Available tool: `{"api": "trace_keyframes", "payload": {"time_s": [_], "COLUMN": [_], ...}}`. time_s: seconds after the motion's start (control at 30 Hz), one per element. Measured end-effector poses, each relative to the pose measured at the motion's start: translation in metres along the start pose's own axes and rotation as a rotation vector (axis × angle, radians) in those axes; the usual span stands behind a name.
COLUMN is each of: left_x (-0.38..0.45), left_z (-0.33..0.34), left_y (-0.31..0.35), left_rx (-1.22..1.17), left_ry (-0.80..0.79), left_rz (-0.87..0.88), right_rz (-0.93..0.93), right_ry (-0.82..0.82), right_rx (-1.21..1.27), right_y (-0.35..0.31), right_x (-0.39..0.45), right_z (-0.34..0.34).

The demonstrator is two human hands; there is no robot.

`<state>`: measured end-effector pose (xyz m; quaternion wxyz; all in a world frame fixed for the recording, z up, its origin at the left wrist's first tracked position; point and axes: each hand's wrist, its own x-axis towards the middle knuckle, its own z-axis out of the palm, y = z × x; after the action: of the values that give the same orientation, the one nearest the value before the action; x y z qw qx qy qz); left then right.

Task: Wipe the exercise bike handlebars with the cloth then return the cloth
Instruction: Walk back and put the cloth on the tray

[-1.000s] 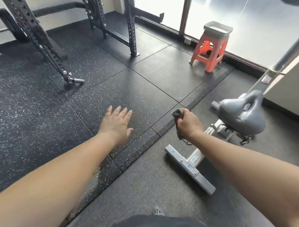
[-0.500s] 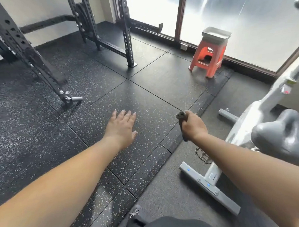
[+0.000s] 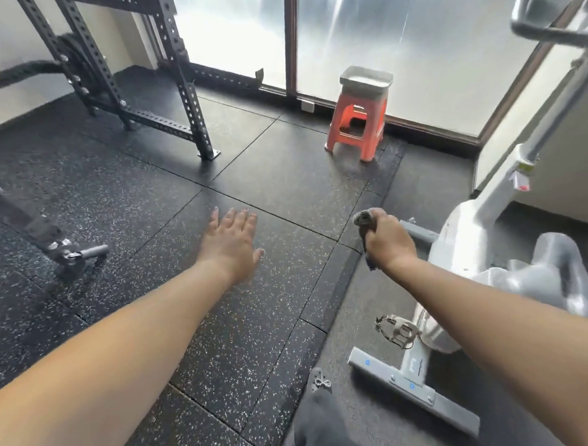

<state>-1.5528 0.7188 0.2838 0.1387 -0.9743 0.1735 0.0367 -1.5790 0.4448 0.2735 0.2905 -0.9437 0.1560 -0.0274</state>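
The right hand (image 3: 389, 242) is clenched around the cloth (image 3: 363, 219), a grey wad bunched in the fist with one end poking out above the thumb and a tail hanging below the wrist. Balled up like that, it looks carried rather than readied for wiping. The left hand (image 3: 231, 245) is released, fingers spread flat and palm down over the rubber floor (image 3: 150, 202), holding nothing; it seems stretched out for balance.

The exercise bike (image 3: 468, 235) stands to the person's right, its grey saddle (image 3: 551, 272) just beyond the right forearm, a pedal (image 3: 396, 329) and the rear base bar (image 3: 414, 391) lower down. The handlebars (image 3: 547, 26) sit high at the upper right edge, blurred and well apart from the cloth, so I judge the wiping is either not begun or the cloth is on its way elsewhere; I cannot tell which.

Ahead, an orange stool (image 3: 357, 132) stands near the frosted windows (image 3: 412, 42) with a grey tray (image 3: 365, 78) on top, possibly where the cloth belongs. A black squat rack (image 3: 179, 93) occupies the left. Between the hand and the handlebars rise the bike's frame and saddle, which the arm would have to clear.
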Motion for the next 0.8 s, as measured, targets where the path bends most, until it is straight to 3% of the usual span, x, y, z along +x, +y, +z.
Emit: {"api": "trace_keyframes", "payload": {"time_s": [0.5,0.8], "left_x": [0.227,0.35], "left_z": [-0.057,-0.07], "left_y": [0.01,0.017], "left_rx": [-0.002,0.019], "left_ry": [0.075,0.071], "left_rz": [0.062,0.19], "right_rz": [0.035,0.121], "right_ry": [0.077,0.129], "right_rx": [0.111,0.096], "right_y": [0.0,0.016], "right_x": [0.215,0.32], "right_z": [-0.049,-0.051]}}
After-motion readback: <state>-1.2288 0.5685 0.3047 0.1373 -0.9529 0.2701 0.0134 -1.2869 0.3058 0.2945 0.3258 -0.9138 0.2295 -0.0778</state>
